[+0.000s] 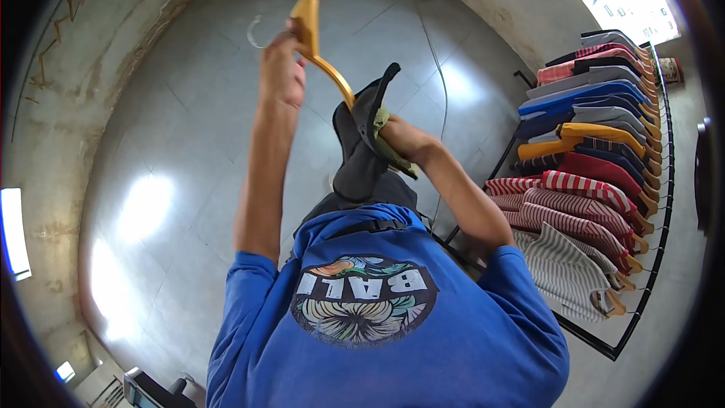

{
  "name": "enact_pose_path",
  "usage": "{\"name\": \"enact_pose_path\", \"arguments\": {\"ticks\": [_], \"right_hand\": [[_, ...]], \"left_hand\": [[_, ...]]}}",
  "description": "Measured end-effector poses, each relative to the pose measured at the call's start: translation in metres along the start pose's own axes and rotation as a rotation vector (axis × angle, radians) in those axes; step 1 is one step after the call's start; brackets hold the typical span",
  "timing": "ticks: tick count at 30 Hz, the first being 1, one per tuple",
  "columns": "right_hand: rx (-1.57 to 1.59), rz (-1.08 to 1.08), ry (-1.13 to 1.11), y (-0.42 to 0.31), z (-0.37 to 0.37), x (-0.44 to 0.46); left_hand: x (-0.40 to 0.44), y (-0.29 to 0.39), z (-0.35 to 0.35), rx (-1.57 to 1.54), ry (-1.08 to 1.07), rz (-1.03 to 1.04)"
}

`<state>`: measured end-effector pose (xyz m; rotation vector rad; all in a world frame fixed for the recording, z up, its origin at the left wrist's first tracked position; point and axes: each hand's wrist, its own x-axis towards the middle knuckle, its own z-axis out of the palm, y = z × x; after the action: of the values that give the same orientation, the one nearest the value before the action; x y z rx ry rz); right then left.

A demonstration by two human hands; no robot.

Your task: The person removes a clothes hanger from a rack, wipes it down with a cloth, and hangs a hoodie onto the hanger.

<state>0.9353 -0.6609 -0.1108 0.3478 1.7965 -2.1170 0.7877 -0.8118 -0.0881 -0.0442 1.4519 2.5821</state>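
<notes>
My left hand (282, 72) is closed around the middle of a yellowish wooden clothes hanger (331, 74), near its thick centre. One hanger arm runs up out of the top of the view; the other slopes down into a dark grey garment (353, 170). Bunched in front of my body, the garment shows a black edge and some green cloth. My right hand (404, 140) grips it at the green part, fingers largely hidden by the fabric. A pale curved hook (255, 32) shows beside my left hand.
On the right, a black metal clothes rack (651, 287) carries many shirts on wooden hangers, including striped shirts (563, 272) close to my right elbow. A thin cable (440, 68) crosses the grey tiled floor (204, 121). Rough concrete walls (57, 128) surround it.
</notes>
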Motion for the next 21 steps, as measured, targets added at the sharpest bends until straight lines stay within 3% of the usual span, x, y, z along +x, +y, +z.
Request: {"name": "enact_pose_path", "arguments": {"ticks": [2,3,5,7,10,12,13,14,17,19,21], "right_hand": [[-0.079,-0.066,0.010,-0.005,-0.001,-0.003],[0.009,-0.041,0.016,-0.020,-0.002,-0.005],[0.192,0.010,0.033,-0.040,-0.004,-0.012],[0.150,0.000,0.094,-0.037,-0.012,-0.027],[0.078,0.017,0.169,-0.014,-0.012,-0.059],[0.297,-0.227,0.156,0.013,-0.028,-0.081],[0.294,-0.228,0.152,0.021,-0.038,-0.086],[0.160,-0.286,0.174,0.030,-0.047,-0.092],[-0.088,-0.402,0.214,0.035,-0.047,-0.111],[-0.736,-0.612,0.430,0.001,-0.019,-0.119],[-0.782,-0.580,0.506,-0.002,-0.019,-0.127]], "left_hand": [[-0.026,-0.022,0.011,0.196,-0.087,-0.141],[-0.036,-0.024,0.018,0.199,-0.094,-0.144],[-0.056,-0.021,0.032,0.127,-0.333,-0.137],[-0.060,-0.021,0.048,0.079,-0.467,-0.128],[-0.063,-0.018,0.049,0.169,-0.320,0.004],[-0.067,-0.010,0.054,0.183,-0.215,0.030],[-0.070,-0.008,0.058,0.186,-0.112,0.054],[-0.076,-0.007,0.062,0.188,-0.006,0.074],[-0.116,-0.036,0.086,0.225,-0.027,0.107],[-0.136,-0.044,0.097,0.252,-0.060,0.123],[-0.153,-0.052,0.111,0.236,-0.177,0.112]]}}
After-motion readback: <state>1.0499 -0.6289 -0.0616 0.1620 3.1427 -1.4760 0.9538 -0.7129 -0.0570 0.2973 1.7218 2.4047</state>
